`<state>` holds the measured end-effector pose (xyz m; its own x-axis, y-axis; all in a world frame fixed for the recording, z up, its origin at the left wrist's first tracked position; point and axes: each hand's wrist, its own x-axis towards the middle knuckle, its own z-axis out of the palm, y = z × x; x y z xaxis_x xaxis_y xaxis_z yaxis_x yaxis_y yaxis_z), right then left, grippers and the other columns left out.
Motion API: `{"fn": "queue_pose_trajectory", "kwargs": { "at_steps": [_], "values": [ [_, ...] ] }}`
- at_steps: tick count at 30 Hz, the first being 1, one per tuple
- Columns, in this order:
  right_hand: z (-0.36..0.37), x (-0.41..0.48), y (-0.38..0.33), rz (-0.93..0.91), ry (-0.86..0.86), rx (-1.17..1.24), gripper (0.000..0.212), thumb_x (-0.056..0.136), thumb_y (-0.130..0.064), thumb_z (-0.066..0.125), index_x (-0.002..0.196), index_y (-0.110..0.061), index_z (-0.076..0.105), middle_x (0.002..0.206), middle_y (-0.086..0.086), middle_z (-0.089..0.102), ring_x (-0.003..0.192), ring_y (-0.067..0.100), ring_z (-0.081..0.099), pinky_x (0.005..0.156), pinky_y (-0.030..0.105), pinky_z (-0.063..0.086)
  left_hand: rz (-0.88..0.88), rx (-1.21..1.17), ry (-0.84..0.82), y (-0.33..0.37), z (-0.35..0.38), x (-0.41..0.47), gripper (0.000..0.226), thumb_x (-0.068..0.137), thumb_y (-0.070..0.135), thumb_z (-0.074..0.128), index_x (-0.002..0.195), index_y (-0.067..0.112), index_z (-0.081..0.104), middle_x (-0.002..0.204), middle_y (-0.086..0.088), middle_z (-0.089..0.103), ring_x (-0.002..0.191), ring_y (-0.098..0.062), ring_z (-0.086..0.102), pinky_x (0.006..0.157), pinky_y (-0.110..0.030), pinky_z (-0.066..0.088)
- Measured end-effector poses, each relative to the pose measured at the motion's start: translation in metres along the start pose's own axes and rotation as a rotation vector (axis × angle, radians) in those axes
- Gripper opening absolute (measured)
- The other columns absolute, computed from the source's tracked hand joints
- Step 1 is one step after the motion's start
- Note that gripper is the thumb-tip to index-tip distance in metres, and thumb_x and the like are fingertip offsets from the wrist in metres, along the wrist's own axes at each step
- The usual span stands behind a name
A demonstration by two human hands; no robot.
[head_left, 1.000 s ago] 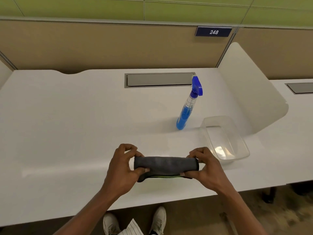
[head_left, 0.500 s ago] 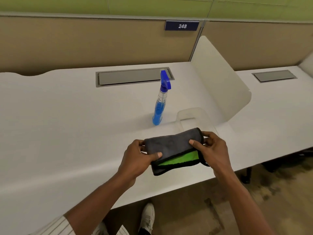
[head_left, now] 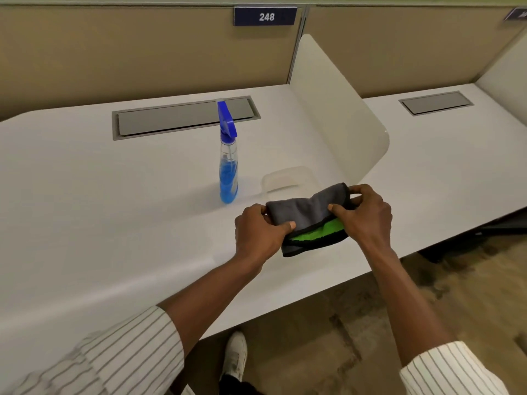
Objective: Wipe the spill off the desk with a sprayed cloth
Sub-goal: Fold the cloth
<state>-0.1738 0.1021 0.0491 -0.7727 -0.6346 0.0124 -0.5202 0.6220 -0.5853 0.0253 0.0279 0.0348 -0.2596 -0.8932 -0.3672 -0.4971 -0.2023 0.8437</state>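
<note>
In the head view, the left hand (head_left: 261, 230) is pinching the near-left end of the folded cloth (head_left: 306, 215), thumb on top and fingers curled under, while the right hand (head_left: 368, 216) is clamping the far-right end the same way, so both hands are closed on the cloth and holding it just above the desk (head_left: 114, 209) near its front edge. The cloth is showing grey on top with a green layer peeking out along the edge nearest the person. The spray bottle (head_left: 228, 166) is standing upright beyond the left hand and a little to its left, well apart from both hands, its blue liquid filling the lower part. A clear plastic container (head_left: 281, 179) is sitting just beyond the cloth, partly hidden by it. No spill is showing clearly on the white surface, so I cannot tell where it is lying. Judging from here, the cloth is probably not sprayed yet; freeing one hand for the bottle could be letting the folds drop open, and a hurried reach could be tipping the tall, narrow bottle or knocking the light container.
</note>
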Motion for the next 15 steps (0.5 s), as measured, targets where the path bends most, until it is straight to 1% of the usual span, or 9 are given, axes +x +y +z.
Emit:
{"fn": "queue_pose_trajectory", "kwargs": {
  "at_steps": [2,4,6,9,12,15],
  "values": [
    [0.009,0.001,0.002,-0.03,0.017,-0.063,0.051,0.08,-0.035,0.087,0.122,-0.02,0.063,0.107,0.003,0.078,0.096,0.028,0.074,0.077,0.034,0.054,0.007,0.028,0.006,0.003,0.012,0.002,0.056,0.081,0.039,0.09,0.125,0.013,0.069,0.11,-0.001,0.074,0.101,-0.021,0.071,0.094,-0.037,0.06],
    [0.019,0.002,0.006,-0.063,0.02,-0.139,0.049,0.081,-0.037,0.086,0.12,-0.021,0.06,0.106,0.002,0.077,0.095,0.029,0.073,0.077,0.038,0.056,0.036,0.081,0.006,0.003,0.022,0.002,0.051,0.084,0.038,0.088,0.125,0.012,0.069,0.103,0.001,0.071,0.097,-0.02,0.07,0.091,-0.033,0.059],
    [0.027,0.004,0.01,-0.084,0.019,-0.183,0.047,0.081,-0.038,0.084,0.117,-0.022,0.058,0.104,0.003,0.076,0.094,0.03,0.072,0.073,0.036,0.053,0.066,0.135,0.018,0.003,0.029,0.003,0.049,0.085,0.038,0.087,0.123,0.011,0.07,0.099,0.002,0.07,0.096,-0.02,0.071,0.089,-0.032,0.057],
    [0.034,0.007,0.012,-0.095,0.018,-0.2,0.044,0.081,-0.039,0.084,0.113,-0.023,0.058,0.101,0.003,0.075,0.09,0.029,0.07,0.068,0.032,0.045,0.066,0.172,0.036,0.003,0.034,0.006,0.053,0.084,0.039,0.088,0.124,0.01,0.069,0.107,-0.004,0.076,0.1,-0.024,0.072,0.092,-0.034,0.058],
    [0.037,0.011,0.012,-0.085,0.007,-0.194,0.043,0.081,-0.04,0.083,0.112,-0.023,0.06,0.099,0.003,0.075,0.09,0.029,0.071,0.067,0.032,0.045,0.058,0.183,0.057,0.002,0.037,0.009,0.052,0.083,0.04,0.089,0.121,0.01,0.069,0.106,-0.006,0.077,0.099,-0.025,0.073,0.096,-0.042,0.06],
    [0.035,0.017,0.012,-0.082,-0.003,-0.181,0.042,0.081,-0.042,0.083,0.112,-0.022,0.062,0.098,0.003,0.076,0.091,0.03,0.072,0.069,0.032,0.047,0.04,0.177,0.073,0.002,0.039,0.012,0.051,0.084,0.038,0.088,0.123,0.011,0.069,0.104,-0.006,0.077,0.1,-0.025,0.073,0.097,-0.043,0.06]
  ]
}}
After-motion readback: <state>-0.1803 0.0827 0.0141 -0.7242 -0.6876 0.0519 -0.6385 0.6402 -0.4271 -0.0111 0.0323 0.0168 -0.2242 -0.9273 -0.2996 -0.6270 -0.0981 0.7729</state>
